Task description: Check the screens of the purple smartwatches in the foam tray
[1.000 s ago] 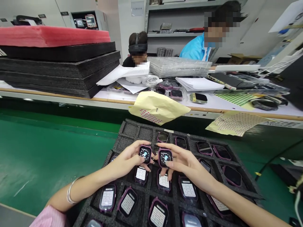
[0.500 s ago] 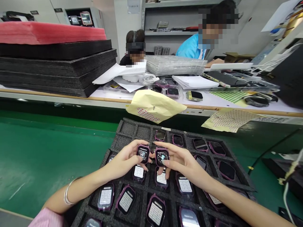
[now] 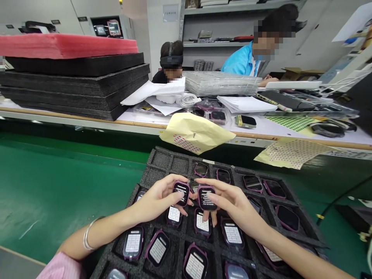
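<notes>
My left hand [image 3: 165, 197] grips a purple-framed smartwatch [image 3: 180, 190] without a strap, its thumb lying on the screen. Beside it my right hand [image 3: 225, 197] holds a second such smartwatch [image 3: 205, 199], thumb also on the glass. Both screens are lit with white text lists, too small to read fully. Below the hands lies a black foam tray [image 3: 174, 242] divided into compartments. Several purple watches sit in it; many, like this watch [image 3: 195, 266], show a white grid on screen, while those at the back right, like this watch [image 3: 287, 217], are dark.
Behind the tray runs a workbench [image 3: 139, 126] with yellow sheets [image 3: 197, 131] hanging over its edge. Stacked black foam [image 3: 72, 87] under pink foam [image 3: 87, 46] stands at left. Clear plastic trays [image 3: 221, 82], papers and cables lie on top. Two people sit beyond.
The right watch's screen has gone from a clock face to a text list. Its thumb has moved up the glass. The view has shifted slightly, and both hands still hold their watches.
</notes>
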Demonstrator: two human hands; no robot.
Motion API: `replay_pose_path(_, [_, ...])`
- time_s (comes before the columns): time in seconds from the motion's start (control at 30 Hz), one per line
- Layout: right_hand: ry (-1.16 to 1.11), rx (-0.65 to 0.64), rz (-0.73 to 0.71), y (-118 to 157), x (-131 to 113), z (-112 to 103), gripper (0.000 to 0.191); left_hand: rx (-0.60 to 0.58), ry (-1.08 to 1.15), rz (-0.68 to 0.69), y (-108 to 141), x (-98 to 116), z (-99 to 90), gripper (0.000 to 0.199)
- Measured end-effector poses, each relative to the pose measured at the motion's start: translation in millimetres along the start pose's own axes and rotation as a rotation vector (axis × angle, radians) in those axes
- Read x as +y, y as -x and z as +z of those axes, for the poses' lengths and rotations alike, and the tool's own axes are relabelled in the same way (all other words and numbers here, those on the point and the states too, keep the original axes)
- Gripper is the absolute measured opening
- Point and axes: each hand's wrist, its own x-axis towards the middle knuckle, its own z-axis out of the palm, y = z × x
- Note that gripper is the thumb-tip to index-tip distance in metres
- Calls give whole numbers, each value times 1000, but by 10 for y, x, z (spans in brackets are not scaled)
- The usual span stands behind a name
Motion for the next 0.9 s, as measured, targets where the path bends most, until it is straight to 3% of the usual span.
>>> replay_pose_path(0.3, [30,2,17,-14,-10,1,57,61,30,31,-12,30,18,26])
replay_pose_path(0.53, [33,1,25,-27,1,-20,53,77,73,43,-28,28,4,29])
replay_pose_path(0.73, [60,-33,-13,-78,61,-24,75,84,111,76,-56,9,3,36])
replay_pose_path(0.83, [217,27,-35,-246,27,-54,69,98,137,100,-91,-2,-16,40])
replay_pose_path(0.9, [491,99,-116,-438,-12,-126,62,87,157,119,-118,-19,-41,44])
